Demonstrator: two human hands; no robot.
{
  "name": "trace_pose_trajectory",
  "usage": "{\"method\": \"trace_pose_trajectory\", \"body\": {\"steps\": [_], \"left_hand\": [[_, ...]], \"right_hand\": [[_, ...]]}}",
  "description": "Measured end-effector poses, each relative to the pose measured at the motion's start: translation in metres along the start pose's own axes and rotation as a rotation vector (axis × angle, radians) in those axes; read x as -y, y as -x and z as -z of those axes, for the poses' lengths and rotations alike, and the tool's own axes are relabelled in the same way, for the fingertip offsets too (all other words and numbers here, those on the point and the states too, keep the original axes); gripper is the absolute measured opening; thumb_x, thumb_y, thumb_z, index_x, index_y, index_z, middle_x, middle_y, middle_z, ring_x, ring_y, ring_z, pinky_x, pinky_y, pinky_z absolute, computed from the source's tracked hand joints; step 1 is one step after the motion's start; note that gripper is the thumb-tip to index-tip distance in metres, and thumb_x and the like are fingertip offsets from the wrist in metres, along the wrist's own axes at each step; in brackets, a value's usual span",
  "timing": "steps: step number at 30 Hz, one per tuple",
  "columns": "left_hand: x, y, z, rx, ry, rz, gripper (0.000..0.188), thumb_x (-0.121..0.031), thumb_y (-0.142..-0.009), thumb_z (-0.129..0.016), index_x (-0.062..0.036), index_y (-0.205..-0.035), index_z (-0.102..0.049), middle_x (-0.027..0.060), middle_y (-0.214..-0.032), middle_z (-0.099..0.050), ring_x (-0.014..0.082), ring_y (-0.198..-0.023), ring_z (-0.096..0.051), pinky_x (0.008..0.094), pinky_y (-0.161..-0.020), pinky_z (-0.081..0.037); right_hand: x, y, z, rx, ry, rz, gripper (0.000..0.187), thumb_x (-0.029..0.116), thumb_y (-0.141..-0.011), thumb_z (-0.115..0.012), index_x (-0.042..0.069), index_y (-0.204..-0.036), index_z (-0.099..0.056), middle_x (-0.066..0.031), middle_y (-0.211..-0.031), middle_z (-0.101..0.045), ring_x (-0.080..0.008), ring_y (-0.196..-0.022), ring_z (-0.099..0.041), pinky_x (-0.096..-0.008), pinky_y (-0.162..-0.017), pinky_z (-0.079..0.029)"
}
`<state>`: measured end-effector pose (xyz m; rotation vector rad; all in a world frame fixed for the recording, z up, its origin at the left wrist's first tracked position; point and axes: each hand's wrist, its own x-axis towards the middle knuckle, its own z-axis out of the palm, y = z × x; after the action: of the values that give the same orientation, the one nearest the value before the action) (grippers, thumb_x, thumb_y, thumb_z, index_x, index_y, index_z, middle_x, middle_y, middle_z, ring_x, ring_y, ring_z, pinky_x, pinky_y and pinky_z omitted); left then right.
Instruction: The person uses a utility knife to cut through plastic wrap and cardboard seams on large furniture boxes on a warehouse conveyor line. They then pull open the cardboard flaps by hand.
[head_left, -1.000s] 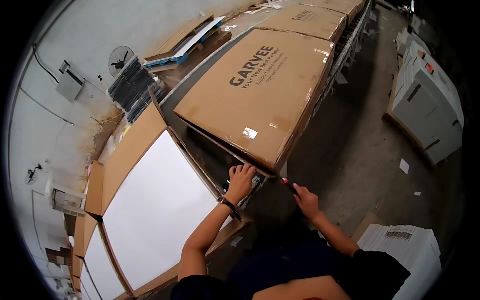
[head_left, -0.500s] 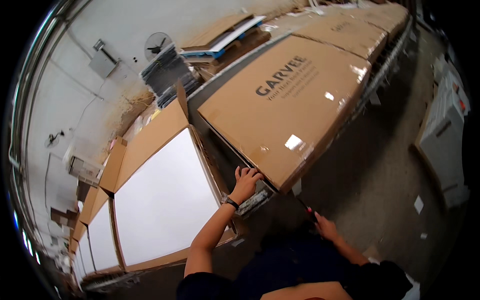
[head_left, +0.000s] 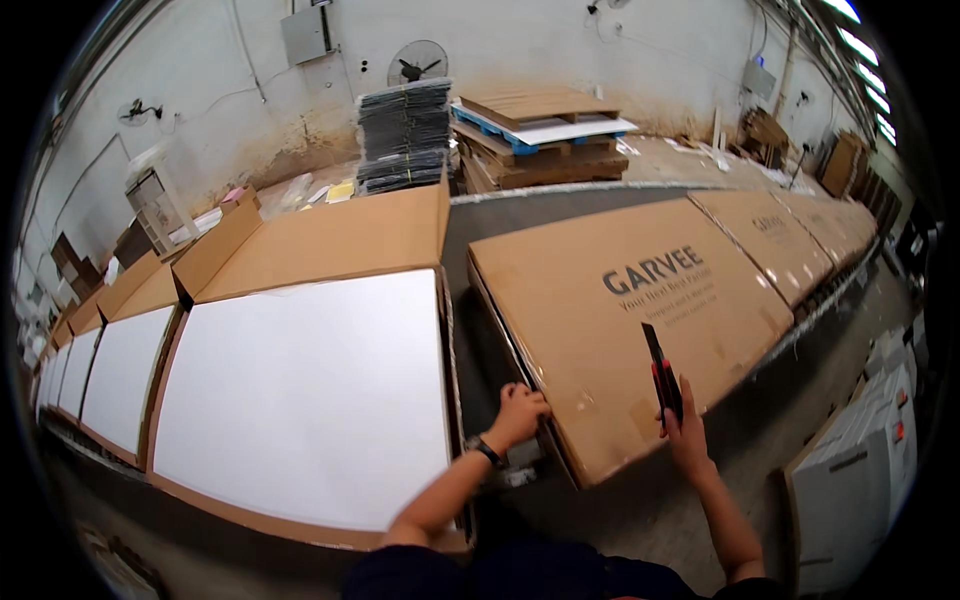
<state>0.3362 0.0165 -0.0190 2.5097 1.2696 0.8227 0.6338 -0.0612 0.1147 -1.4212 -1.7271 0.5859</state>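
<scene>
The utility knife (head_left: 664, 378), earlier pointing up at the closed carton's near corner, now stands blade-up in front of the carton's top, right of centre. The right hand (head_left: 685, 432) is closed around its handle. The left hand (head_left: 520, 412) remains at the left edge of the closed carton (head_left: 590, 320), fingers bent; whether they pinch it I cannot tell. The view has swung up, showing more wall.

An open carton (head_left: 340, 238) with a white panel (head_left: 310, 400) fills the left; the left forearm crosses its lower right corner. Dark stacked sheets (head_left: 405, 135) stand upper centre.

The left fingertips are hard to make out; the far-right cartons blur.
</scene>
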Motion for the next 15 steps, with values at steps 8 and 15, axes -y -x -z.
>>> {"method": "trace_pose_trajectory", "body": {"steps": [8,15], "left_hand": [[-0.003,-0.026,0.031,0.442,0.29,0.336,0.022,-0.013,-0.073,-0.046,-0.0147,-0.074,-0.068,0.0057,-0.081,-0.064,0.0268,-0.079,-0.062,0.0434,-0.07,-0.047],[0.017,-0.017,0.047,0.661,0.508,0.4,0.024,-0.013,-0.077,-0.044,-0.0146,-0.077,-0.068,0.008,-0.085,-0.066,0.0282,-0.083,-0.062,0.0391,-0.071,-0.049]], "right_hand": [[0.049,-0.249,-0.179,0.411,-0.035,0.009,0.054,0.013,-0.089,-0.046,0.019,-0.139,-0.025,-0.0116,-0.07,-0.059,-0.0192,-0.051,-0.056,-0.0327,-0.052,-0.047],[0.01,-0.352,-0.345,0.3,0.647,0.292,0.053,0.016,-0.087,-0.043,0.018,-0.137,-0.026,-0.0213,-0.079,-0.063,-0.0364,-0.068,-0.062,-0.0464,-0.058,-0.047]]}}
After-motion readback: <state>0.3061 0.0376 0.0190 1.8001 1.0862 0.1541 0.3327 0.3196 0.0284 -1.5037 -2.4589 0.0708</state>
